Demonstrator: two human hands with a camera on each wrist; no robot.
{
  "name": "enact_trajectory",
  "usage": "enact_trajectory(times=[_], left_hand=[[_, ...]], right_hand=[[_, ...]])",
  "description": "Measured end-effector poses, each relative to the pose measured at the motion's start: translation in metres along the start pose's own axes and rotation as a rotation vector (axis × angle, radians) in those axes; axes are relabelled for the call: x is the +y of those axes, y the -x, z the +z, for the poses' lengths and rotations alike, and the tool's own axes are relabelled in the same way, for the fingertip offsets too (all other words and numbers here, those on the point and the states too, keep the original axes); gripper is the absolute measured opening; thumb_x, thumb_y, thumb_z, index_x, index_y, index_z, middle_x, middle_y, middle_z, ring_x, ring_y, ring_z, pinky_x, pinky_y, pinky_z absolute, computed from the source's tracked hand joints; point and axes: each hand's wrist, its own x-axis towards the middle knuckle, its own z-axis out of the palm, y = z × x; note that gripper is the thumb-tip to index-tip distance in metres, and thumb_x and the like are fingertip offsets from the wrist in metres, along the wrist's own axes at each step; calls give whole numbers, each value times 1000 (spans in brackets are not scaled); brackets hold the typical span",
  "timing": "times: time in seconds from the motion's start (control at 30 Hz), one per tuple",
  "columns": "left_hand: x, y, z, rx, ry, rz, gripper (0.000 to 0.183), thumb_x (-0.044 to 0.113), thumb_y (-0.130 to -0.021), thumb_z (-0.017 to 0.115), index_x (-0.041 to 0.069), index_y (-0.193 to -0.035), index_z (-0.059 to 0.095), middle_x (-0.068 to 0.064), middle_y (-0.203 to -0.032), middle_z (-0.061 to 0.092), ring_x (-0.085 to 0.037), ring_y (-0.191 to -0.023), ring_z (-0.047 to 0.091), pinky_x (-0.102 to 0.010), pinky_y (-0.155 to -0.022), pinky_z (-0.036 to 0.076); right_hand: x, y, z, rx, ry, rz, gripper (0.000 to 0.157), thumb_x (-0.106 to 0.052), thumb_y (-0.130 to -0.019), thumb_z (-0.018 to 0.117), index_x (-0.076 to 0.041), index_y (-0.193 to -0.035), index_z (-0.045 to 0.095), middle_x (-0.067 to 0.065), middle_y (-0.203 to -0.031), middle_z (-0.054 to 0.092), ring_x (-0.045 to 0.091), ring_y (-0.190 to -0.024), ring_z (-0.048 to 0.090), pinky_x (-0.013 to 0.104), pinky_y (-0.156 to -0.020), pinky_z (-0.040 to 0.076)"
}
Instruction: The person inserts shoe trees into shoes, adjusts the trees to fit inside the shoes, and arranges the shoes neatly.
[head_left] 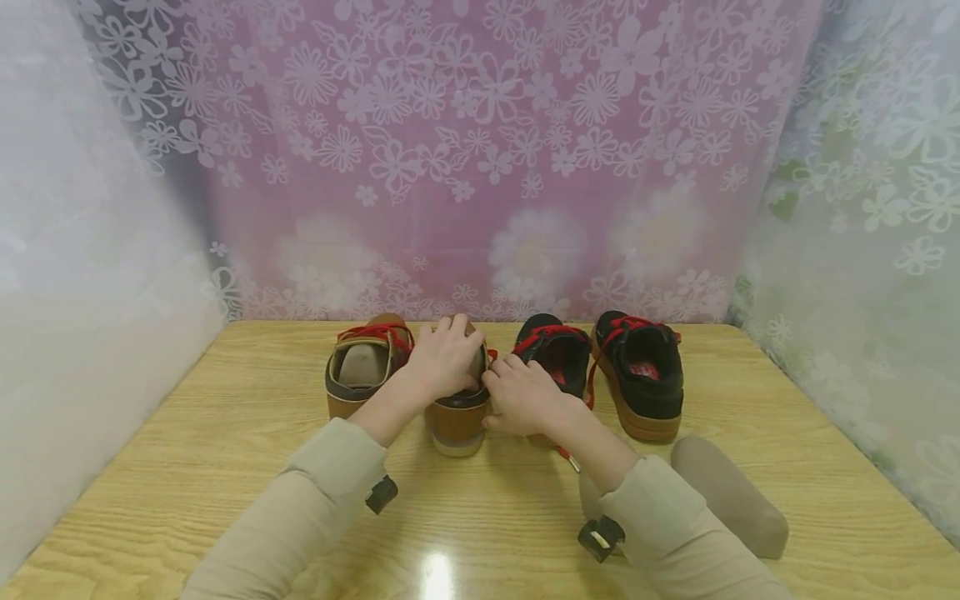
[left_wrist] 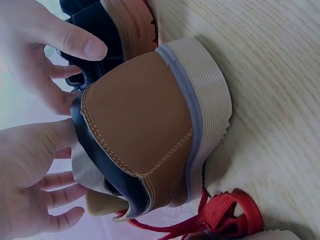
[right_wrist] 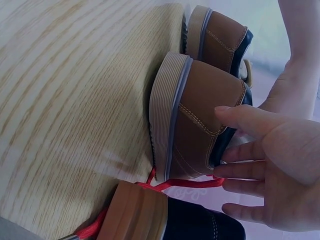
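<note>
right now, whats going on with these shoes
A person's left hand is at the grey-beige insert inside a brown shoe with a dark collar; the right hand is at that shoe's side. Left of it, a matching brown shoe holds a beige insert. Two black shoes with red laces stand to the right; an oblong beige insert lies on the wooden table.

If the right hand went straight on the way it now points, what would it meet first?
Most likely the nearer brown shoe, whose side lies right in front of the right hand. Depth is unclear here, so the two may already be touching.
</note>
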Motion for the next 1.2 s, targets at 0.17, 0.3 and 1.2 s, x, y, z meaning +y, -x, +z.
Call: enact_trajectory(times=[0.17,0.3,1.2], left_hand=[[0,1,-3,10,-33,24,39,31,-82,70,15,-116,61,-11,-115,49,-30,-104,48,-50,-86,39],[1,3,-2,30,-81,49,28,24,-86,64,16,-113,64,-9,-112,51,-29,-100,51,-46,-81,41],[1,-1,13,163,-256,165,14,20,-85,66,16,-98,69,-6,-94,57,-21,-73,58,-34,-66,46]], right_hand=[[1,0,2,-5,-1,7,51,-47,-82,66,-8,-113,57,8,-117,52,26,-112,45,42,-88,41],[1,0,3,-12,-11,6,51,-47,-82,66,-7,-113,57,8,-118,52,27,-113,44,43,-89,41],[0,0,-1,0,1,-3,51,-46,-81,66,-6,-112,57,9,-117,52,27,-112,44,44,-88,41]])
